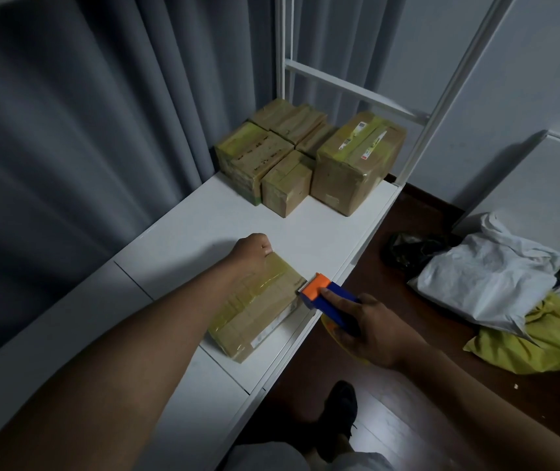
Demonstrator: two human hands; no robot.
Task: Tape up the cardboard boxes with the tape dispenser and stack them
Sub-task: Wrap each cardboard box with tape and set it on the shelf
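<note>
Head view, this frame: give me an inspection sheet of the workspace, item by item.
Surface: white table, bare in the middle.
Job's things: near box with tape across its top; taped boxes grouped at the far end; tape dispenser, its orange end at the near box's edge.
Clutter: bags on the floor.
Grippers: left hand grips the near box's far end; right hand holds the dispenser.
Cables: nothing seen.
Surroundings: grey curtain, white frame, dark wood floor.
</note>
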